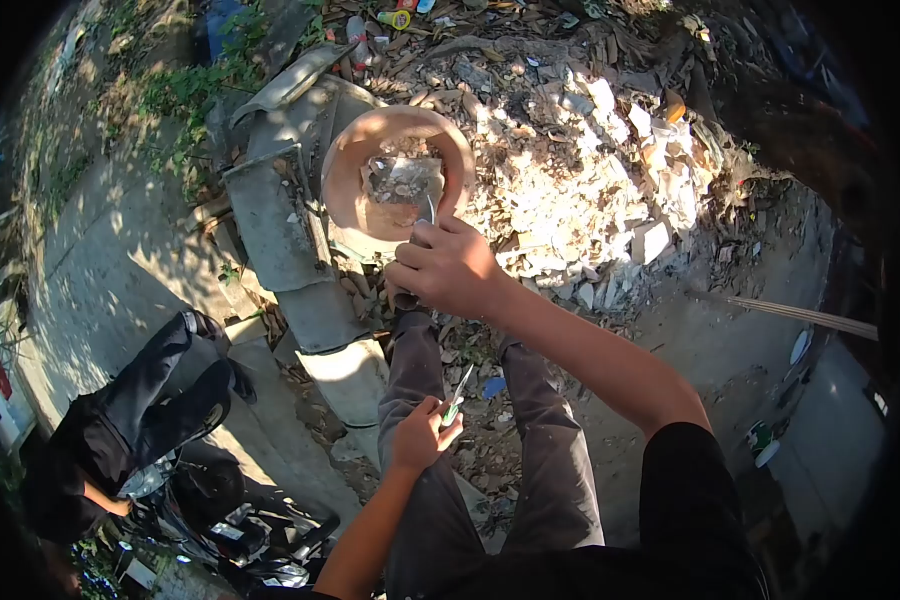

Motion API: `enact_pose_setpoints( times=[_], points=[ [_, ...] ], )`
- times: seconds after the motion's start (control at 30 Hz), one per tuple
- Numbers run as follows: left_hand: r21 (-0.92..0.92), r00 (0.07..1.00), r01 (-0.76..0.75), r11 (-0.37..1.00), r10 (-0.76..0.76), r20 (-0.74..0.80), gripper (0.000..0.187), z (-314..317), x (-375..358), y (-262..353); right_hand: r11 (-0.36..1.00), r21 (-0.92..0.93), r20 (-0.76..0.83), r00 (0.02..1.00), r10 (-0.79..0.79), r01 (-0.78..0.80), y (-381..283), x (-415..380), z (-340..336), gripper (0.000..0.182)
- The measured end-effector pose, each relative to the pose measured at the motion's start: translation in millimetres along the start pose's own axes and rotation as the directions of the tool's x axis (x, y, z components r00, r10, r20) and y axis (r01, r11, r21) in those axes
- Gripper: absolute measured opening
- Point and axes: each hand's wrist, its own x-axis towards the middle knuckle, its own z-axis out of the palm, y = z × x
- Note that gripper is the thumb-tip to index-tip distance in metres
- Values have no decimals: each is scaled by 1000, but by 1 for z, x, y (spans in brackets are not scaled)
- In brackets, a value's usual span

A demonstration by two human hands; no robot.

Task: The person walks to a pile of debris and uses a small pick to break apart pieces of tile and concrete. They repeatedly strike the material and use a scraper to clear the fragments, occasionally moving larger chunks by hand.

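Observation:
My right hand [445, 268] is over the near rim of a round clay pot [342, 185], with its fingers closed. A thin, pale, curved strip [431, 207] sticks up from its fingertips; its kind is not clear. Inside the pot lies a greyish, see-through squarish sheet [405, 182], with bits of debris around it. Lower down, in front of my left leg, my left hand [423, 436] is closed on a small knife [458, 396]. Its narrow pointed blade points up and away, and part of a green and white handle shows between the fingers.
Broken pale rubble [570, 190] is heaped right of the pot. Concrete slabs [270, 215] line its left side. A person in dark clothes [120, 430] is at the lower left beside a motorcycle [260, 540]. A bundle of thin sticks [800, 312] juts in at right.

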Motion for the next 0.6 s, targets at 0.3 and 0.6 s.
enact_pose_setpoints(
  times=[0.3,0.6],
  points=[
    [-23,998,52,998,-51,22,25,9,-1,0,491,646,-200,491,848,-585,-6,-68,-90,9],
    [15,997,70,997,-70,41,31,16,0,-2,109,719,-47,108,993,-686,68,-186,-16,16]
  ],
)
